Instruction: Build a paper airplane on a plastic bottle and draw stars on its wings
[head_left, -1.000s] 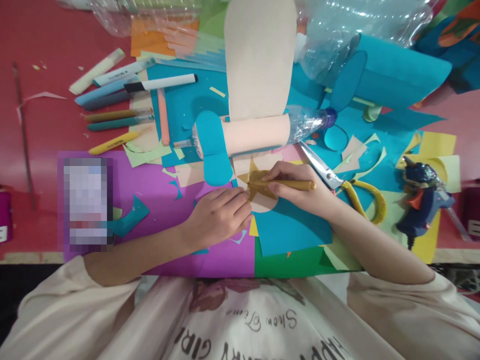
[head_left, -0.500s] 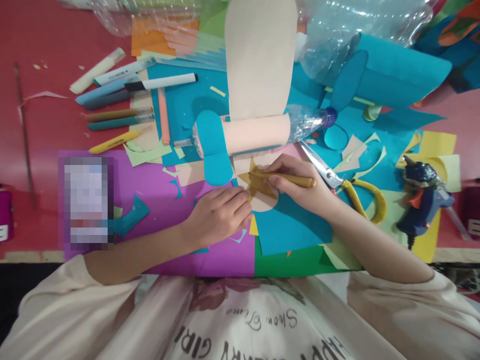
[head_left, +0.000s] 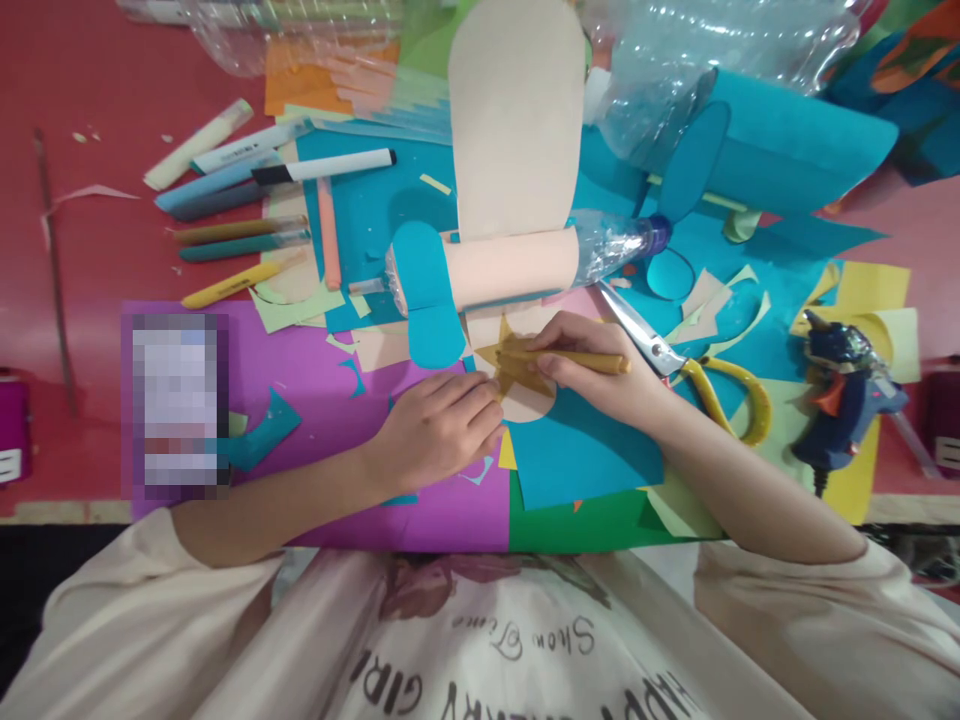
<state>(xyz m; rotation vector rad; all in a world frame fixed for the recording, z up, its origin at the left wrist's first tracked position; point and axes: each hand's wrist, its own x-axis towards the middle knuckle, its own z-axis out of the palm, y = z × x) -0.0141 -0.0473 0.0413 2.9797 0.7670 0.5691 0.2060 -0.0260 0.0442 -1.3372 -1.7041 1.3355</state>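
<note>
A mustard-brown felt-tip pen is gripped in my right hand, its tip on a brown star coloured on a rounded cream paper piece. My left hand lies palm down with fingers extended, its fingertips at the left edge of the star and the cream piece. Just above both hands rests a plastic bottle wrapped in peach paper, with a blue rounded paper piece across its base end. A large cream paper wing extends from the bottle's far side.
Yellow-handled scissors lie beside my right wrist. A blue glue gun is farther right. Several markers and a blurred phone are on the left. A blue paper-covered form and clear plastic bottles stand behind.
The pen's tip has shifted slightly up from the star's lower left toward its middle, and the barrel tilts a little differently. My left hand stays nearly still.
</note>
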